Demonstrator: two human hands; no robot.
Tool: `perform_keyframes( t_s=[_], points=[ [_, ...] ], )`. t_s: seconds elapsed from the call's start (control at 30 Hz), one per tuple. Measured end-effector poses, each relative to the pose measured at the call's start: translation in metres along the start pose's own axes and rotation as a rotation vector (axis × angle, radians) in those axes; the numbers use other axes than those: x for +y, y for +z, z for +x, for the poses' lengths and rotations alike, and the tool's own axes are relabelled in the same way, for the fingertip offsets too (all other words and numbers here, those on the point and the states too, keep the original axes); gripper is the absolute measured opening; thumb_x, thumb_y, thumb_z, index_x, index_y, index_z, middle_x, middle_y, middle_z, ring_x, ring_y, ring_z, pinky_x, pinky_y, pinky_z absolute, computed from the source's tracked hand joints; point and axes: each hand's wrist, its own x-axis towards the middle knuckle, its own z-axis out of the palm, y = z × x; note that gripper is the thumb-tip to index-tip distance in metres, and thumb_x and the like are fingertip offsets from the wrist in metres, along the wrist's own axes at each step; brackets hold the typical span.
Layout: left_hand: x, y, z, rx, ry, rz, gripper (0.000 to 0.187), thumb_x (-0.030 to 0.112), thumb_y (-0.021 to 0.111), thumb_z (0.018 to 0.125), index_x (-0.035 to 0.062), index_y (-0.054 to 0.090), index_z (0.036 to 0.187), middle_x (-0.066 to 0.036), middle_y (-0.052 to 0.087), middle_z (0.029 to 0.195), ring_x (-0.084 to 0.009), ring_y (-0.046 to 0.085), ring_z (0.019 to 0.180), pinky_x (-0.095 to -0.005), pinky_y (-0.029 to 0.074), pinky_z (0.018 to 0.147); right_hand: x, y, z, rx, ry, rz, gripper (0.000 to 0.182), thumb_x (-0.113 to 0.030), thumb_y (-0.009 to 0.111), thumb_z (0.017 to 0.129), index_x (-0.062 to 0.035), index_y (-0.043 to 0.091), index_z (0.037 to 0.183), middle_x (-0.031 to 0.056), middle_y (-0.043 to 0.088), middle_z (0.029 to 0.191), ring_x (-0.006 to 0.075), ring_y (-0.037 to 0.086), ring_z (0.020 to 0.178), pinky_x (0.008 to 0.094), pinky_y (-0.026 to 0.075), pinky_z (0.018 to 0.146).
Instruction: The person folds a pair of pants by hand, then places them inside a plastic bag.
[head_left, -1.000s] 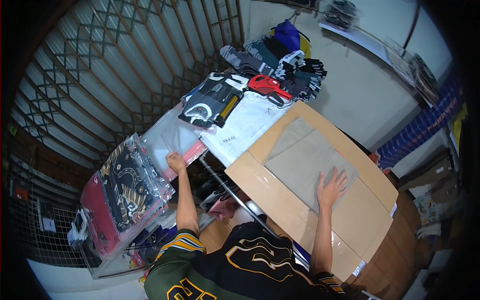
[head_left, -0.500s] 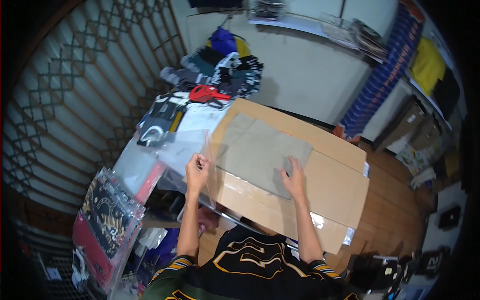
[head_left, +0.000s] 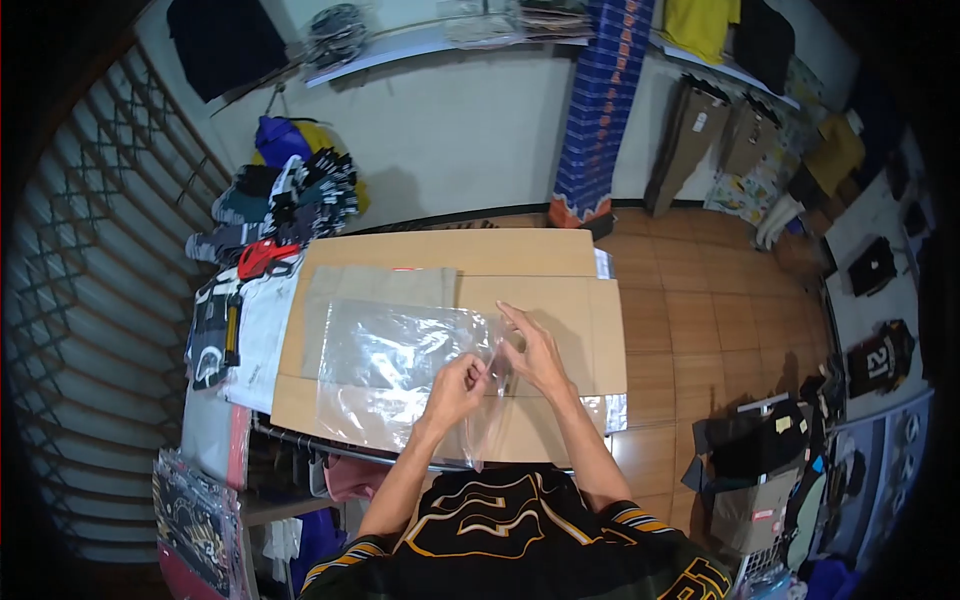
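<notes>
A clear plastic bag [head_left: 390,350] lies across the cardboard [head_left: 545,300], partly over a folded grey-beige garment [head_left: 335,285]. My left hand [head_left: 460,392] pinches the bag near its right edge, fingers closed. Just to its right, my right hand [head_left: 532,350] is at the bag's edge, with thumb and fingers apart. The garment's upper part shows beyond the bag, and its lower part is seen through the plastic.
A red tool [head_left: 265,258] and piled gloves [head_left: 310,195] are at the table's back left. Packaged garments [head_left: 200,515] stand at the lower left. A blue patterned roll [head_left: 597,120] leans on the wall. Clothes and boxes [head_left: 755,510] stand at the lower right.
The view has turned to the right. The bag has moved from the left of the garment to over it, in my left hand. My right hand has moved off the garment to the bag's edge.
</notes>
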Motion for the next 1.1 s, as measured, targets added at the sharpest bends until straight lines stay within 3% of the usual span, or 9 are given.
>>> perform_keyframes(
  t_s=[0.07, 0.13, 0.23, 0.33, 0.5, 0.67, 0.8, 0.87, 1.1],
  points=[
    [0.005, 0.021, 0.003, -0.077, -0.028, 0.012, 0.011, -0.002, 0.068, 0.084, -0.0002, 0.061, 0.092, -0.009, 0.06, 0.081, -0.017, 0.058, 0.067, -0.0308, 0.049, 0.063, 0.017, -0.019, -0.007, 0.044, -0.043, -0.049, 0.053, -0.007, 0.074, 0.084, -0.0062, 0.06, 0.135, 0.0188, 0.066, 0.126, 0.0306, 0.068, 0.106, 0.0369, 0.054, 0.091],
    [0.01, 0.039, 0.004, -0.156, 0.021, 0.02, 0.017, -0.003, 0.067, 0.081, -0.0001, 0.061, 0.096, -0.009, 0.06, 0.084, -0.0186, 0.059, 0.069, -0.0316, 0.051, 0.066, 0.032, -0.039, -0.014, 0.068, -0.003, -0.093, 0.026, -0.005, 0.07, 0.087, -0.0022, 0.073, 0.113, 0.016, 0.073, 0.109, 0.0275, 0.071, 0.096, 0.0349, 0.055, 0.084],
    [0.024, 0.057, 0.005, -0.192, 0.033, 0.058, 0.028, -0.005, 0.067, 0.076, 0.0012, 0.06, 0.102, -0.011, 0.061, 0.089, -0.0242, 0.062, 0.073, -0.0358, 0.053, 0.07, 0.045, -0.065, -0.028, 0.215, 0.094, -0.144, 0.017, -0.006, 0.069, 0.088, -0.0012, 0.076, 0.103, 0.0153, 0.074, 0.097, 0.0274, 0.072, 0.085, 0.0334, 0.055, 0.076],
    [0.031, 0.072, 0.009, -0.235, 0.054, 0.091, 0.031, -0.006, 0.064, 0.074, 0.0017, 0.06, 0.104, -0.013, 0.062, 0.092, -0.0281, 0.064, 0.076, -0.0387, 0.054, 0.072, 0.067, -0.1, -0.046, 0.323, 0.214, -0.155, 0.019, -0.01, 0.07, 0.087, -0.006, 0.077, 0.104, 0.0123, 0.073, 0.096, 0.0308, 0.07, 0.087, 0.0373, 0.055, 0.076],
    [0.05, 0.084, 0.032, -0.318, 0.073, 0.186, 0.029, -0.007, 0.059, 0.076, 0.0014, 0.06, 0.103, -0.016, 0.063, 0.097, -0.0319, 0.065, 0.083, -0.0404, 0.054, 0.074, 0.079, -0.16, -0.081, 0.519, 0.326, -0.235, 0.022, -0.006, 0.069, 0.087, -0.0054, 0.077, 0.106, 0.0163, 0.071, 0.087, 0.0296, 0.069, 0.076, 0.0351, 0.052, 0.068],
    [0.056, 0.097, 0.084, -0.26, 0.324, 0.346, 0.018, -0.004, 0.058, 0.081, 0.0005, 0.06, 0.098, -0.017, 0.061, 0.095, -0.036, 0.063, 0.089, -0.045, 0.052, 0.078, 0.101, -0.193, -0.115, 0.781, 0.473, -0.247, 0.022, 0.0, 0.068, 0.087, 0.0018, 0.076, 0.107, 0.0175, 0.071, 0.082, 0.0211, 0.067, 0.068, 0.0323, 0.051, 0.063],
    [0.054, 0.132, 0.14, -0.143, 0.416, 0.396, 0.013, 0.002, 0.063, 0.084, 0.0007, 0.06, 0.097, -0.017, 0.06, 0.094, -0.0373, 0.062, 0.092, -0.0468, 0.051, 0.078, 0.121, -0.195, -0.133, 0.925, 0.57, -0.188, 0.021, -0.004, 0.068, 0.09, 0.0044, 0.074, 0.109, 0.0171, 0.073, 0.084, 0.0172, 0.068, 0.07, 0.0297, 0.054, 0.066],
    [0.058, 0.15, 0.171, -0.129, 0.338, 0.354, 0.014, 0.008, 0.067, 0.087, 0.0005, 0.06, 0.097, -0.019, 0.061, 0.095, -0.0397, 0.062, 0.091, -0.047, 0.051, 0.078, 0.13, -0.191, -0.139, 0.975, 0.585, -0.127, 0.022, -0.005, 0.068, 0.09, 0.0048, 0.072, 0.11, 0.0169, 0.073, 0.084, 0.0169, 0.068, 0.07, 0.0297, 0.054, 0.066],
    [0.053, 0.209, 0.257, -0.291, 0.347, 0.411, 0.019, 0.02, 0.071, 0.09, 0.0036, 0.063, 0.094, -0.018, 0.069, 0.087, -0.0398, 0.067, 0.085, -0.0477, 0.052, 0.076, 0.153, -0.172, -0.161, 0.97, 0.588, 0.064, 0.028, -0.006, 0.073, 0.088, 0.0055, 0.067, 0.113, 0.0101, 0.071, 0.08, 0.0129, 0.063, 0.068, 0.0274, 0.051, 0.064]
  ],
)
